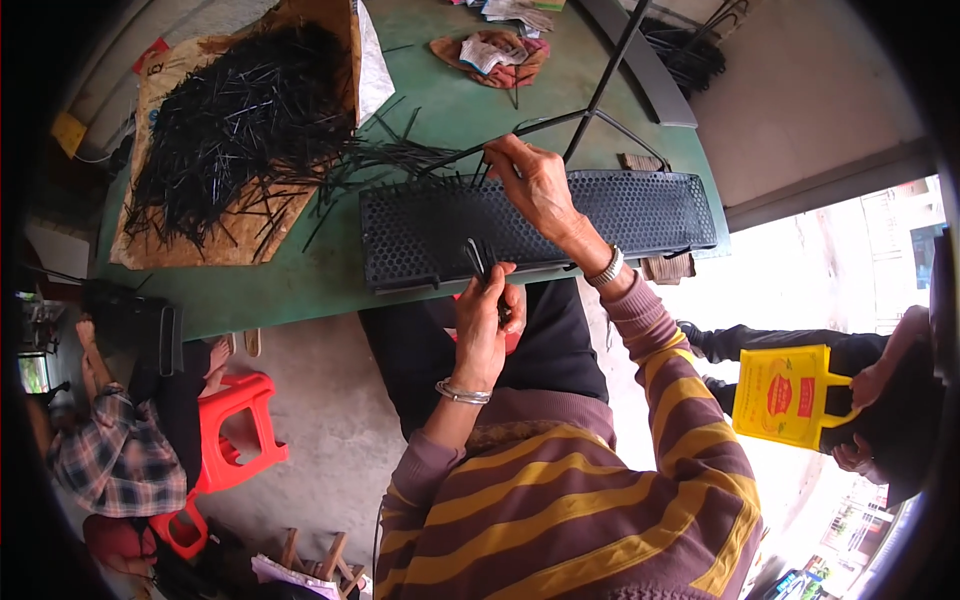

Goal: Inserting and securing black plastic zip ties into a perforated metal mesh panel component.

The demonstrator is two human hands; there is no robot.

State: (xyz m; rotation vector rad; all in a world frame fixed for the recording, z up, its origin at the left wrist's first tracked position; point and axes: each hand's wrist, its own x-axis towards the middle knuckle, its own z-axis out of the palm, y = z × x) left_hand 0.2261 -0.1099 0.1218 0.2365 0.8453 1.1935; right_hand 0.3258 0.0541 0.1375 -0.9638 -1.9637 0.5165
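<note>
A long black panel full of round holes (640,210) lies along the near edge of the green table (230,300). Thin black strips (455,182) stand in some holes on its far left part. My right hand (540,190) is over the panel's far edge, fingers pinched together; a thin black strip shows right under the fingertips. Just in front of the panel, my left hand (485,335) is closed around a small bunch of thin black strips (480,258), their ends sticking up past the thumb.
A large heap of black strips (250,110) lies on an opened brown sack (160,235) at left. A black metal rod frame (600,95) rises behind the panel. Cloths (490,55) lie farther back. Red stools (215,450) and a person sit at left; someone with a yellow bag (780,395) is at right.
</note>
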